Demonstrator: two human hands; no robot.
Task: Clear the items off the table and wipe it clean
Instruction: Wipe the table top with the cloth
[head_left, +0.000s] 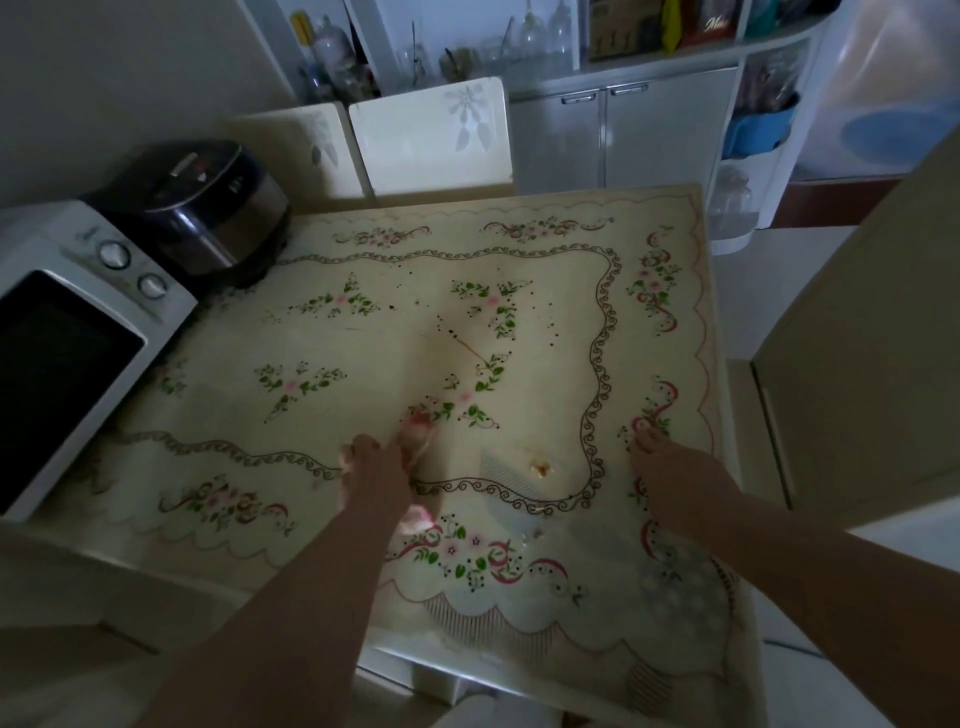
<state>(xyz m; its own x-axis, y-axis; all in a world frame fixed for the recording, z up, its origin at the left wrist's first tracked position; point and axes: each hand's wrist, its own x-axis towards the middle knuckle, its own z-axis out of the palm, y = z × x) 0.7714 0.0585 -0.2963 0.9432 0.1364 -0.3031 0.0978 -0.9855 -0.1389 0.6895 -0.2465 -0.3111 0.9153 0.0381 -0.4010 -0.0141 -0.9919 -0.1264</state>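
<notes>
The left hand (373, 480) lies knuckles-up on the table (395, 358), just to the left of an orange crumb (543, 468). Its fingers look curled over a pale pink cloth (415, 434) that pokes out past the fingertips and again beside the wrist; blur hides the exact grip, but it holds the cloth low and bunched, probably so that the palm can bear down while it scrubs. The forearm reaches in straight from the near edge, wrist flat.

The right hand (670, 470) is on the other side of the crumb, near the table's right border. It holds nothing, its fingers are loosely bent and its tips rest on the surface; I take it as a brace for a body that leans forward.

Beyond the crumb runs a brown streak (470, 349) with dark specks scattered round it, so the wiping seems only partly done. The loose items look cleared. Far left of the crumb, a microwave (78, 332) stands at the table's edge, with a rice cooker (208, 208) behind it; both look like fixtures parked out of the cloth's way
</notes>
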